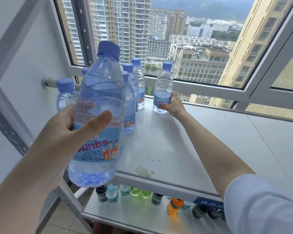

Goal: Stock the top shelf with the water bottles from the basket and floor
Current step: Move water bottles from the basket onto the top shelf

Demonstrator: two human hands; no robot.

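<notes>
My left hand [78, 125] grips a clear water bottle [98, 102] with a blue cap and blue label, held upright close to the camera above the front left corner of the top shelf [201, 146]. My right hand [173, 105] reaches far back and holds a second water bottle [163, 92] by its label, standing upright on the shelf near the window. Several more blue-capped water bottles [134, 92] stand grouped at the shelf's back left, partly hidden behind the held bottle.
A lower shelf [142, 215] carries a row of coloured drink bottles [140, 193], including an orange one [174, 206]. A window frame [210, 86] runs behind the top shelf. A perforated metal upright [5, 125] stands at left.
</notes>
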